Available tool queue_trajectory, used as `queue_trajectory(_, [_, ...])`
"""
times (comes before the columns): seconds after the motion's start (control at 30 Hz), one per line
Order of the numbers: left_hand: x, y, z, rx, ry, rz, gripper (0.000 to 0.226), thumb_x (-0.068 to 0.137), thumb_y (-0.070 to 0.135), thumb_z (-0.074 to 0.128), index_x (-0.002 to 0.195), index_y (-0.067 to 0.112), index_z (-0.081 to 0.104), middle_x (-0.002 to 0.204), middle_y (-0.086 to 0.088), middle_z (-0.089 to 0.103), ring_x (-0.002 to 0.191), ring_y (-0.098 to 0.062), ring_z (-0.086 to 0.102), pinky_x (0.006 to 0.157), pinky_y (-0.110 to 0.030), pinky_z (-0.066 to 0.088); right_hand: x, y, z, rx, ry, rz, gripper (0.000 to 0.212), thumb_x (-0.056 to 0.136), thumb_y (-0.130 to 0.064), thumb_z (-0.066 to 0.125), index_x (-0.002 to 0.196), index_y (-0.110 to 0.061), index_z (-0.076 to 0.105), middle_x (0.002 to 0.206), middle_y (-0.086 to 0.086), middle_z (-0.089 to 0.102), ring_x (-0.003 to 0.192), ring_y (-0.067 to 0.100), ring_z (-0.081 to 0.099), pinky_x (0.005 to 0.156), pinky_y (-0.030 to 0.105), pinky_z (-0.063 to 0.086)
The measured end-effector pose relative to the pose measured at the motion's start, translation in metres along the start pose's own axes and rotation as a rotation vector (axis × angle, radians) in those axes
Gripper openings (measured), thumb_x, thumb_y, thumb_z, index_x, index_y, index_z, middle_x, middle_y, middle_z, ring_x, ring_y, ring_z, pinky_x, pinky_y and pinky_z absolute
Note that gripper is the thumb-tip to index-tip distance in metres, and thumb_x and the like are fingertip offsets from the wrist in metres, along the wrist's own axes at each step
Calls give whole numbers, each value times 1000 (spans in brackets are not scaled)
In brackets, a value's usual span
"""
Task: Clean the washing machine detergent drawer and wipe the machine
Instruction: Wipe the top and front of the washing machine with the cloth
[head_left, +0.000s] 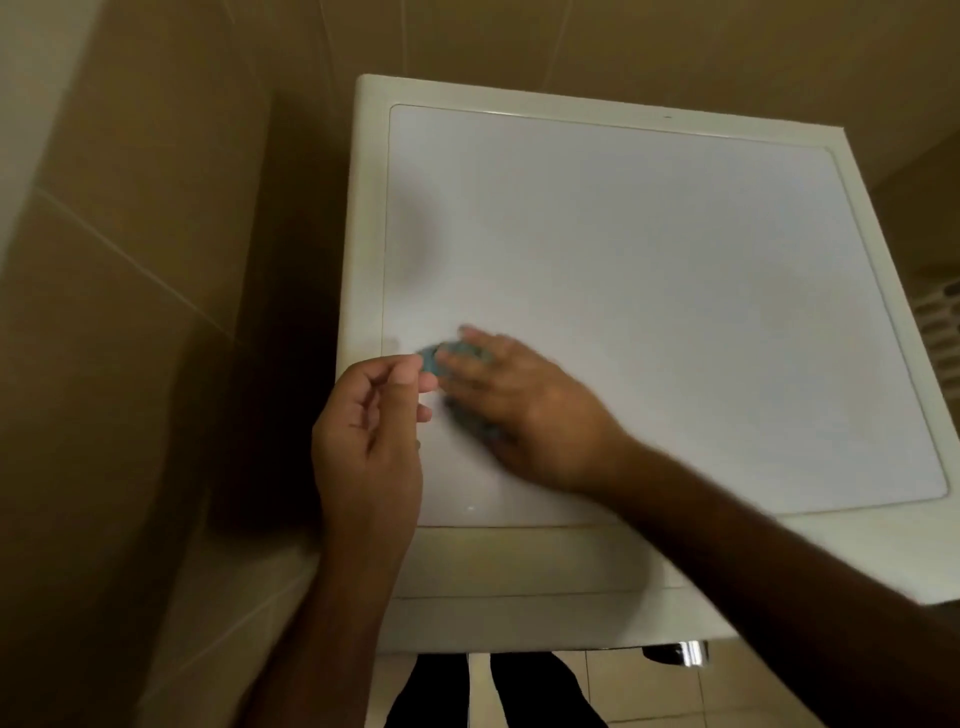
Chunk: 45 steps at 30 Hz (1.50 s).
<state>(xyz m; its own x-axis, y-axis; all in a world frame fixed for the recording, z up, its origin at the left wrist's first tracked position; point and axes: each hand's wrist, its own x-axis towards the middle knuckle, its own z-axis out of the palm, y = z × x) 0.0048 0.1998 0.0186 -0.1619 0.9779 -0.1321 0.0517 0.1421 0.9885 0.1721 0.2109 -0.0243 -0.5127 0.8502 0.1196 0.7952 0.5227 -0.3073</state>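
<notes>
Tiled wall (130, 270) at far left. Left hand (371, 421) hovers at the machine's near-left corner, fingers loosely curled, fingertips at the edge of the blue cloth (434, 358); whether it pinches the cloth, cannot tell (blur). Right hand (511, 402) lies flat, fingers spread on the cloth, pressing it onto the washing machine top (649, 291), likely for wiping. Detergent drawer not visible. White basket (940, 312) at far right.

seen from above, the right hand (511, 402) lies flat, fingers spread, on a blue-green cloth (434, 359) on the white top of the washing machine (649, 270). the left hand (371, 415), fingers curled, pinches the cloth's near-left edge. beige tiled wall (130, 260) stands left.
</notes>
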Motion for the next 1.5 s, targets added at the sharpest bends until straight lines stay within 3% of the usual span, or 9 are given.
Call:
queue_trajectory(0.17, [2,0,9,59,-7,-17,17,100,21,50,102,17,66,89,13,69,77,-4,63,65,-19,50,19,30,-18,-53,122,244,38,99,-23,49,127,-1,64,137,16,59,135,38,47,108,50,43])
queue_trajectory(0.4, [4,1,19,139,-39,11,17,99,28,52,104,20,66,88,12,68,81,-4,64,73,-19,52,-12,-29,-1,44,-7,-55,42,92,-21,60,134,-13,61,147,8,51,144,33,35,113,47,34])
queue_trajectory(0.57, [12,-1,29,159,-68,15,19,95,37,48,100,29,64,88,11,68,81,-7,63,68,-25,51,24,22,-7,12,30,57,44,94,-24,53,133,-5,60,142,16,54,136,37,45,113,52,36])
queue_trajectory(0.73, [30,6,45,191,-53,45,21,95,28,50,108,25,65,103,8,69,96,-11,65,82,-38,58,55,44,-15,-45,86,235,45,98,-26,43,128,-1,62,138,19,57,133,41,47,111,53,39])
queue_trajectory(0.93, [37,8,37,164,-34,60,17,95,16,54,105,25,65,97,7,69,91,-13,66,80,-36,58,18,28,-10,-3,-47,-108,44,97,-27,53,138,-12,57,149,9,49,144,32,34,116,48,31])
queue_trajectory(1.17, [37,8,42,163,-15,16,17,96,15,52,106,24,64,97,6,68,91,-18,64,79,-44,58,65,89,-34,-95,85,218,41,100,-23,50,135,-4,58,142,14,54,136,36,45,116,45,34])
queue_trajectory(1.27, [38,10,47,122,5,32,19,90,25,51,101,31,65,94,12,68,88,-14,64,75,-35,56,71,68,-25,-70,169,79,35,97,-16,51,127,0,63,135,17,60,129,37,52,115,42,33])
queue_trajectory(1.37, [40,8,48,97,-12,21,20,96,15,55,101,32,65,94,14,69,88,-8,65,78,-31,56,58,40,-11,5,107,-157,31,92,-14,55,118,-4,69,131,15,63,129,33,52,117,46,33])
queue_trajectory(1.5, [44,7,51,121,-33,18,22,96,17,53,99,37,62,95,13,68,88,-9,65,77,-30,54,74,65,-12,-46,24,-165,38,94,-21,48,124,-5,66,137,17,59,132,34,50,115,51,33])
